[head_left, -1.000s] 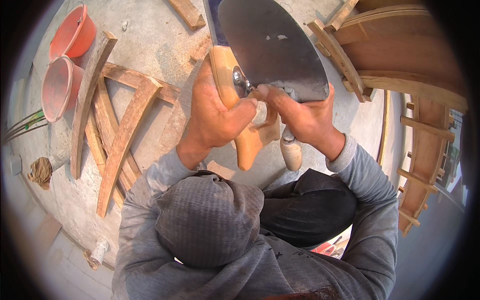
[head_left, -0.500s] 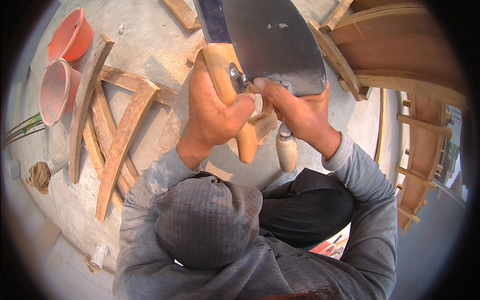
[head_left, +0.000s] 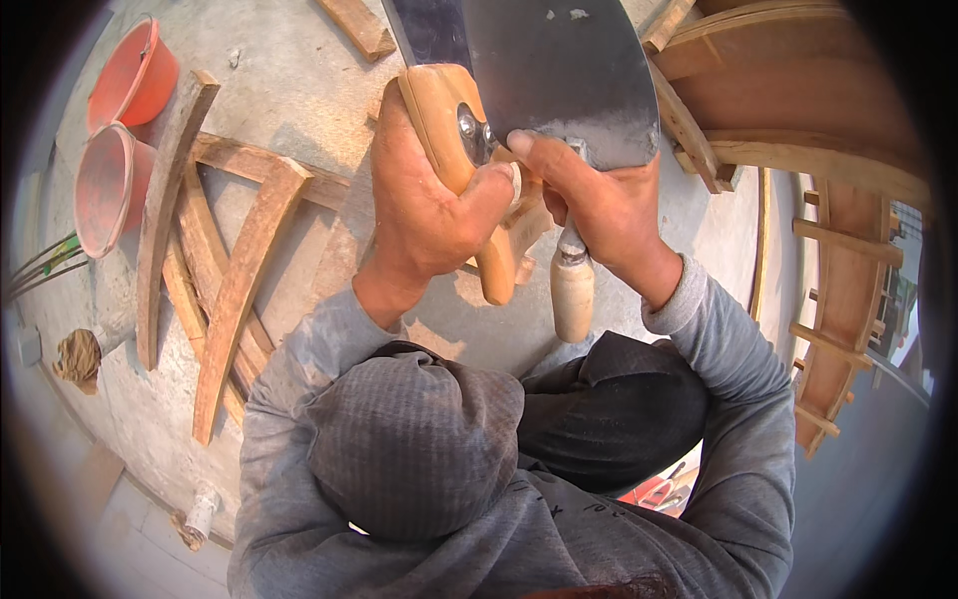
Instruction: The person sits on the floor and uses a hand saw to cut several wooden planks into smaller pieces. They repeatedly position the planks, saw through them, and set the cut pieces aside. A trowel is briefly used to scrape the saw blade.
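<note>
My left hand [head_left: 424, 205] is closed around the light wooden handle [head_left: 444, 120] of a handsaw, whose dark blade [head_left: 429, 35] points away from me. In my right hand [head_left: 609, 205] is a trowel [head_left: 559, 75], gripped near the base of its broad grey blade, with its pale wooden handle [head_left: 572, 295] hanging below my fingers. The trowel blade lies beside the saw blade and partly overlaps it. Grey residue clings to the trowel near my right thumb. Both thumbs are close together by the saw handle's bolts; what the tucked fingers touch is hidden.
Several wooden boards [head_left: 249, 290] lie crossed on the concrete floor at left. Beyond them stand two orange-red buckets [head_left: 135, 75]. A pipe stub [head_left: 203, 509] sticks up at lower left. Wooden formwork [head_left: 798, 100] stands at right. My bent knee [head_left: 619, 419] is below the tools.
The saw handle and my left hand have moved slightly up and away from me. My right hand and the trowel have shifted a little the same way. Both grips stay closed.
</note>
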The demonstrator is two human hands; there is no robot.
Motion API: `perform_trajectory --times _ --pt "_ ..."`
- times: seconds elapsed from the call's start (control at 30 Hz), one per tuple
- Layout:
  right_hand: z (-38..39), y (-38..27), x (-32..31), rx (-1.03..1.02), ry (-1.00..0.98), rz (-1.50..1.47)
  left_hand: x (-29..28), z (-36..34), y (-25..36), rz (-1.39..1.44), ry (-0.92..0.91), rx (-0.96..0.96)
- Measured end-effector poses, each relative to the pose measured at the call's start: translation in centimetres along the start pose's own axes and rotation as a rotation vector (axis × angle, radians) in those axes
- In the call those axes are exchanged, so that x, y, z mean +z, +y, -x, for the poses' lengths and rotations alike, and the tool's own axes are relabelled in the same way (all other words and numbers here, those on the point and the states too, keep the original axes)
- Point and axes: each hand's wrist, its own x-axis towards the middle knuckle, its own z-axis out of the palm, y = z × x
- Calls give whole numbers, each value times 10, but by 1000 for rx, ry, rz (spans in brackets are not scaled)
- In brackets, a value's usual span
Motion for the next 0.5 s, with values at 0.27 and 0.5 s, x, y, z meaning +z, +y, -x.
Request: perform_trajectory --times 0.27,0.5 --pt "-3 0 0 58 38 -57 1 -2 -5 -31 -1 -16" --pt "-5 -1 -2 122 57 -116 3 -5 -6 -100 5 15"
